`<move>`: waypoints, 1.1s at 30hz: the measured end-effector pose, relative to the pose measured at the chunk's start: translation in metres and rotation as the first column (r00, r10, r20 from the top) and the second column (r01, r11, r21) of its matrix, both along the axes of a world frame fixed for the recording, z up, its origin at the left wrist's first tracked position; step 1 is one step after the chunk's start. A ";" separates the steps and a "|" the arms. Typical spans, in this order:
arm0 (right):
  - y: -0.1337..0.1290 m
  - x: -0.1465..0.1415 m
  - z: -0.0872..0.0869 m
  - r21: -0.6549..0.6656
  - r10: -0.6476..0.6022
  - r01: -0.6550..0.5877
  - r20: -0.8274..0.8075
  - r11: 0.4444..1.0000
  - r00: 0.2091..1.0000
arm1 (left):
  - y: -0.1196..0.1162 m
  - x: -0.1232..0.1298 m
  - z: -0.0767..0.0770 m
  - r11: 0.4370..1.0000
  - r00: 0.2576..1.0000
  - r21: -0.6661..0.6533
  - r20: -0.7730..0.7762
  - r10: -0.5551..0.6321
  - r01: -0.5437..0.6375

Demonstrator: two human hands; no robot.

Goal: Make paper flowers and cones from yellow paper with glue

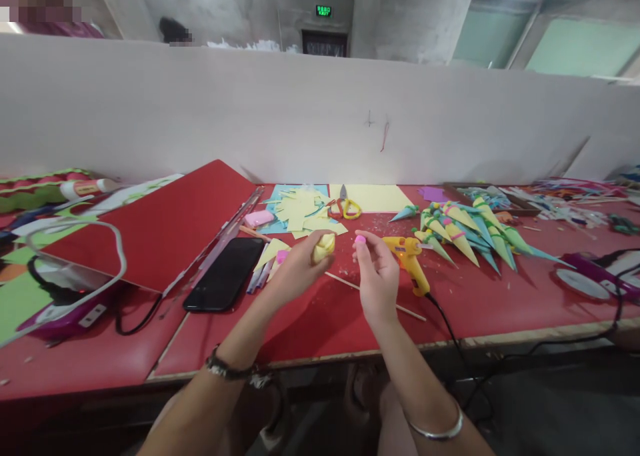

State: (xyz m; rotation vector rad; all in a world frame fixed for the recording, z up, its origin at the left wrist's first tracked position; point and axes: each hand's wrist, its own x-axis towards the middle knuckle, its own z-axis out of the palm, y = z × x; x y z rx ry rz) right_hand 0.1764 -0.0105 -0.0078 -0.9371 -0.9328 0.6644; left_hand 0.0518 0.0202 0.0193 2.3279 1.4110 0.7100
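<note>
My left hand (300, 264) is closed around a yellow paper cone (325, 245), whose broad end faces away from the palm. Across from it, my right hand (377, 276) pinches a small pink lump of clay (360, 240) between thumb and finger. The two hands are apart, just above the red tabletop (325, 329). Beside my right hand lies a yellow glue gun (413, 263) with a black cord. A thin wooden stick (343, 281) passes below both hands. Another pink lump (282, 256) sits on the table by my left hand.
Scissors (345, 206) and yellow paper scraps (300, 209) lie at the back. A pile of paper cones (470, 229) is on the right. A black phone (223, 274), a red folder (165, 229) and a purple power strip (75, 313) are on the left. A white partition (280, 116) rises behind.
</note>
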 end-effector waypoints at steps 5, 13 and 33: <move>-0.002 0.000 -0.002 0.033 0.106 -0.108 0.057 0.994 0.993 | -0.022 -0.007 0.006 0.998 0.995 0.030 0.088 -0.055 0.052; -0.009 -0.002 0.000 0.049 0.176 -0.187 0.179 0.981 0.968 | -0.018 -0.023 0.002 0.998 0.999 0.047 0.036 -0.040 0.039; -0.007 -0.009 -0.005 0.025 0.230 -0.238 0.173 0.971 0.958 | -0.020 -0.024 0.000 0.996 0.997 0.070 -0.044 -0.058 0.061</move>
